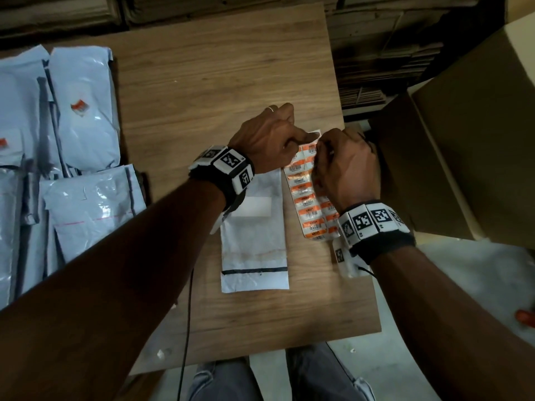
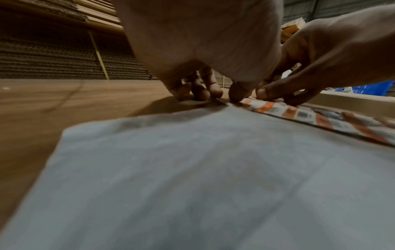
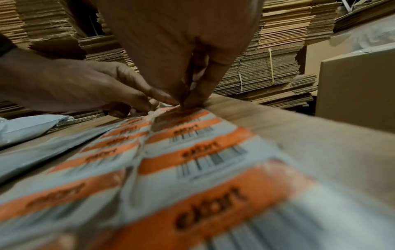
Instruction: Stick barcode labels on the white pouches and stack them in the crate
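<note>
A flat white pouch (image 1: 254, 244) lies in the middle of the wooden table (image 1: 217, 82), also seen as the pouch (image 2: 192, 169) under my left wrist. Right of it lies a sheet of orange-and-white barcode labels (image 1: 307, 204), close up as the label sheet (image 3: 192, 152). My left hand (image 1: 301, 140) has its fingers curled and holds down the sheet's far end. My right hand (image 1: 321, 151) pinches a label at that far end between thumb and forefinger (image 3: 205, 88). A bit of blue crate (image 2: 367, 86) shows far right in the left wrist view.
Several white pouches (image 1: 81, 111) are piled at the table's left side. A big open cardboard box (image 1: 463, 140) stands close to the right of the table. Stacks of flattened cardboard (image 1: 376, 53) fill the back. The table's near edge is at my knees.
</note>
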Motion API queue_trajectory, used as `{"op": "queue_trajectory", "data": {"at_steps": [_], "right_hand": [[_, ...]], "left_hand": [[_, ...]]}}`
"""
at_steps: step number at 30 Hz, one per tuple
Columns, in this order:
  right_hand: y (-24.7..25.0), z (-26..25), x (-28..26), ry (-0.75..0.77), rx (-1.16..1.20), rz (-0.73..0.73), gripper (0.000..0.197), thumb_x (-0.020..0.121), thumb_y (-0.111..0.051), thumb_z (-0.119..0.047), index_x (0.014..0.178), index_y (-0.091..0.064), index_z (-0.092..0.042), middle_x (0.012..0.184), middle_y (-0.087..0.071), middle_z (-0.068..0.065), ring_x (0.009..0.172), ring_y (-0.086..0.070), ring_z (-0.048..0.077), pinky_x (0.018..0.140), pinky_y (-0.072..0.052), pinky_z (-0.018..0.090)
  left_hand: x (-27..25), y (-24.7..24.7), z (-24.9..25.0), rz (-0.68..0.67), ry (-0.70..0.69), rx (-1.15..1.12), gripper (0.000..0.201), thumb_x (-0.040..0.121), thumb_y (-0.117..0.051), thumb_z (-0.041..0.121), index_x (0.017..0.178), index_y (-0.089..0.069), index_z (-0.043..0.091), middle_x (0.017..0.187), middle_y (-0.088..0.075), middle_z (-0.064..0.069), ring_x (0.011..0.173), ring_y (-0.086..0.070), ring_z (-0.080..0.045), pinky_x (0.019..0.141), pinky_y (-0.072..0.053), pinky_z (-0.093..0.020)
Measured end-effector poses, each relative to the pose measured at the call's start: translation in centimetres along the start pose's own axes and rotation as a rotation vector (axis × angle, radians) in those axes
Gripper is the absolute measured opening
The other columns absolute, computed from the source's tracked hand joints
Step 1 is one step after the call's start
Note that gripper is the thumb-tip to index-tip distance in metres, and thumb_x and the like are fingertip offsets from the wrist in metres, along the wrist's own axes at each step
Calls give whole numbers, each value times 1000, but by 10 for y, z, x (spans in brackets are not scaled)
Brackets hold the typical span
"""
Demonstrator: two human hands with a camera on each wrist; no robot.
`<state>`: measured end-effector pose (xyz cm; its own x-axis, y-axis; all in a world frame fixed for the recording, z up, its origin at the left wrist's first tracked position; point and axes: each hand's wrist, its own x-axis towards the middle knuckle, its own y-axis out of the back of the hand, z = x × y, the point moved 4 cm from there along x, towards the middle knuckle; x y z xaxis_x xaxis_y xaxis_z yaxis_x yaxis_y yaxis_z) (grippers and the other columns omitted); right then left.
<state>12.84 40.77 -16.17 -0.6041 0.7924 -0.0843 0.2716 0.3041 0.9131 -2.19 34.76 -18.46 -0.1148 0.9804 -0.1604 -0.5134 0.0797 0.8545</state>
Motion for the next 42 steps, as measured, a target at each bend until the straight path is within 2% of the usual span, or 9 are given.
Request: {"op": "queue_trajectory", "data": {"at_steps": [2, 5, 12, 17, 23, 28, 33, 37, 42], "right_hand": [[0, 0, 0, -16, -20, -7, 26, 105, -47, -27, 108, -66, -9, 110, -62, 9, 87, -57, 18, 73, -38, 28], [0, 0, -1, -26, -33, 1, 26, 106, -47, -27, 107, -66, -9, 112, -62, 9, 90, -60, 23, 72, -37, 27], [-2, 1, -4, -39, 6, 7, 23, 105, -48, -24, 107, -65, -8, 114, -62, 9, 91, -56, 17, 74, -35, 25], [-4, 3, -5, -33, 48, 8, 20, 103, -50, -21, 105, -64, -8, 112, -61, 10, 92, -57, 19, 76, -35, 24], [-4, 2, -12, -30, 103, 14, 16, 100, -50, -17, 104, -62, -6, 113, -60, 11, 96, -57, 26, 87, -45, 39], [-5, 3, -14, -34, 86, 12, 13, 99, -53, -14, 107, -59, -6, 115, -57, 10, 87, -41, 9, 74, -35, 25], [-7, 5, -16, -7, 62, 13, 15, 95, -62, -13, 106, -57, -6, 113, -56, 9, 87, -40, 9, 73, -31, 22], [-8, 6, -18, 12, 95, 51, 12, 100, -55, -16, 103, -56, -4, 108, -55, 11, 84, -39, 10, 70, -25, 21], [-9, 7, -20, 49, 156, 64, 8, 97, -58, -9, 101, -56, -2, 105, -55, 13, 81, -38, 9, 66, -23, 19]], "left_hand": [[0, -1, -2, 2, -5, 0, 45, 95, -44, 25, 130, -65, 42, 95, -42, 2, 90, -43, -20, 64, -51, -44], [1, -2, -3, 1, -2, 0, 48, 92, -40, 29, 130, -66, 42, 95, -43, 1, 90, -42, -19, 65, -53, -48], [1, -2, -9, -19, -45, 43, 51, 93, -43, 19, 133, -62, 45, 98, -43, 0, 93, -46, -26, 68, -51, -45], [3, -2, -12, -9, -66, 67, 51, 94, -43, 20, 135, -59, 48, 99, -46, -3, 90, -45, -25, 67, -49, -43], [3, -5, -14, 9, -91, 93, 51, 96, -38, 24, 137, -56, 49, 99, -47, -5, 88, -43, -24, 65, -41, -38], [2, -9, -16, 51, -124, 130, 50, 97, -34, 30, 137, -56, 49, 94, -41, 0, 83, -39, -21, 62, -34, -34], [3, -8, -18, 50, -151, 129, 49, 98, -34, 30, 140, -54, 47, 94, -41, 0, 83, -40, -21, 61, -36, -35], [4, -8, -18, 52, -160, 137, 48, 100, -37, 27, 141, -52, 48, 96, -45, -4, 84, -39, -20, 61, -31, -33], [5, -10, -20, 64, -190, 142, 46, 101, -39, 27, 142, -52, 46, 95, -45, -4, 83, -37, -19, 61, -31, -34]]}}
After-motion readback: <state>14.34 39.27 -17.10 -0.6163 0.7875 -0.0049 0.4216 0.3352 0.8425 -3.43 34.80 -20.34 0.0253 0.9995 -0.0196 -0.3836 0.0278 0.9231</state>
